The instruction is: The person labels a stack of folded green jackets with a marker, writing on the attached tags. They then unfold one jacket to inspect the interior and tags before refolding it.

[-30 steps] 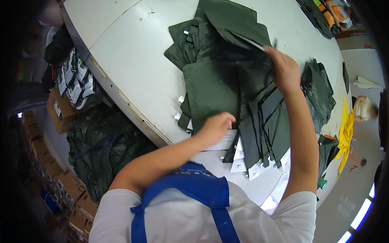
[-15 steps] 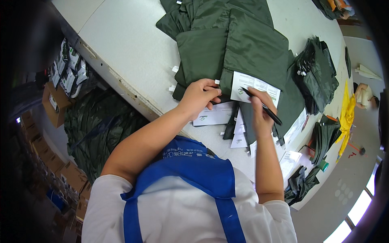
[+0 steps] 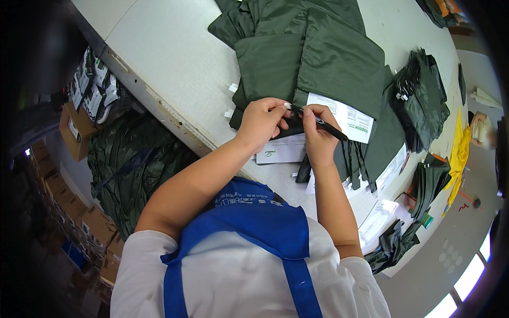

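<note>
My left hand (image 3: 260, 125) pinches a small white label (image 3: 287, 106) at the near edge of a folded dark green garment (image 3: 339, 66). In my right hand (image 3: 319, 139) is a black marker pen (image 3: 335, 131), its tip close to that label; whether it touches I cannot tell. A printed white card (image 3: 347, 117) sticks out from under the garment's near edge, right of my right hand. Another white card (image 3: 283, 150) lies below my left hand, partly covered by green fabric. More folded green garments (image 3: 270, 61) overlap beneath and beyond, with small white labels at their left edges.
To the right lie bundled dark green garments (image 3: 419, 103), another green stack (image 3: 430, 177) and papers (image 3: 376, 217). Yellow fabric (image 3: 457, 153) hangs farther right. Beyond the table's left edge (image 3: 159, 108) are a large green fabric heap (image 3: 132, 159) and cardboard boxes (image 3: 98, 222).
My right hand with the marker pen has moved left, from over the printed card to the label in my left hand. The card is now more exposed.
</note>
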`<state>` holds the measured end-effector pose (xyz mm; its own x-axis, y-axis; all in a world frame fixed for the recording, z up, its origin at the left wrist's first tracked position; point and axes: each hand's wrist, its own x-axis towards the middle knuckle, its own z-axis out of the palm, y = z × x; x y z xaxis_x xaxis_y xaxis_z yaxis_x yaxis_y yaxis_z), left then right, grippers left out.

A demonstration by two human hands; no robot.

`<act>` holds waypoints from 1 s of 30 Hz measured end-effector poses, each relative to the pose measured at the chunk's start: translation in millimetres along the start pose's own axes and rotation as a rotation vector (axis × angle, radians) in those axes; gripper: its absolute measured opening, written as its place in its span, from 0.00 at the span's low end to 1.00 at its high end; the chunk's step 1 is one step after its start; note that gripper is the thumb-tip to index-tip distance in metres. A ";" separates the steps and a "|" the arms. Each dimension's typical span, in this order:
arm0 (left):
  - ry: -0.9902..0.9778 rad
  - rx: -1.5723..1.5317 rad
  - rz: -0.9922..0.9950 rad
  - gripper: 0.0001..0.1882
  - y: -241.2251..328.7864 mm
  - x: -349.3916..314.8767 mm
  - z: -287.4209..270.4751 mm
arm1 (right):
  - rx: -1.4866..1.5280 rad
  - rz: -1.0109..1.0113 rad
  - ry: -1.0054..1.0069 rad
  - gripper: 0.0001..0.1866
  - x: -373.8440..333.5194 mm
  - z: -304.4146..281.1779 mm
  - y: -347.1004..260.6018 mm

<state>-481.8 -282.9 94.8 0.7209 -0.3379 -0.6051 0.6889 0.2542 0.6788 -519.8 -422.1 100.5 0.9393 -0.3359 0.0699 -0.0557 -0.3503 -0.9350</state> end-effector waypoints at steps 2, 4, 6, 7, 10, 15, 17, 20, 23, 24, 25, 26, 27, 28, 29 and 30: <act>0.005 -0.002 -0.004 0.10 0.6 -0.4 0.7 | -0.048 0.005 -0.008 0.04 -0.6 -2.9 3.0; 0.006 0.000 -0.006 0.10 1.0 -0.6 0.8 | -0.069 0.003 0.006 0.04 -1.1 -5.1 1.9; -0.052 0.136 -0.005 0.11 -0.2 -0.7 -1.5 | -0.063 -0.007 0.040 0.04 -1.8 -6.6 -3.3; -0.080 0.204 -0.004 0.11 -0.6 -1.2 -2.5 | -0.032 0.013 0.042 0.04 -2.0 -8.0 -3.2; -0.134 0.305 0.067 0.10 -3.2 -10.4 -0.5 | 0.008 0.053 0.041 0.04 -3.2 -12.1 -3.6; 0.136 0.497 0.386 0.08 8.0 -15.4 -31.4 | 0.108 0.090 0.075 0.04 -6.1 -27.3 -10.3; 0.067 0.596 0.362 0.08 14.2 -19.6 -38.2 | 0.166 0.057 0.051 0.04 -5.3 -26.6 -12.5; -0.035 0.657 0.410 0.13 1.2 -32.5 -10.9 | 0.133 0.069 0.019 0.04 -8.2 -23.2 -7.0; 0.046 0.686 0.317 0.14 -9.0 -17.4 3.4 | 0.128 0.049 0.008 0.05 -9.9 -23.6 2.8; 0.039 0.651 0.348 0.13 -12.7 -10.3 7.2 | 0.124 0.089 0.012 0.05 -10.8 -23.3 1.1; 0.010 0.616 0.262 0.12 -13.6 -5.1 8.0 | 0.099 0.080 0.007 0.05 -11.9 -23.3 1.8; -0.018 0.584 0.177 0.11 -9.0 -1.5 9.6 | 0.078 0.070 0.003 0.05 -11.8 -22.9 3.0; -0.045 0.552 0.093 0.11 -6.6 0.6 10.9 | 0.057 0.060 -0.001 0.05 -11.8 -22.7 4.1; -0.043 0.547 0.101 0.10 -7.2 1.7 10.5 | 0.060 0.073 0.002 0.06 -12.1 -22.7 4.9; -0.043 0.543 0.108 0.10 -8.6 2.4 8.6 | 0.039 0.062 -0.008 0.05 -12.4 -22.6 4.8; -0.042 0.540 0.114 0.11 -10.3 3.4 7.2 | 0.018 0.051 -0.017 0.05 -12.3 -22.7 4.2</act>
<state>-487.0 -293.2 88.8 0.7774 -0.3745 -0.5054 0.4620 -0.2053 0.8628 -539.3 -439.3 103.6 0.9412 -0.3376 0.0158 -0.0981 -0.3176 -0.9431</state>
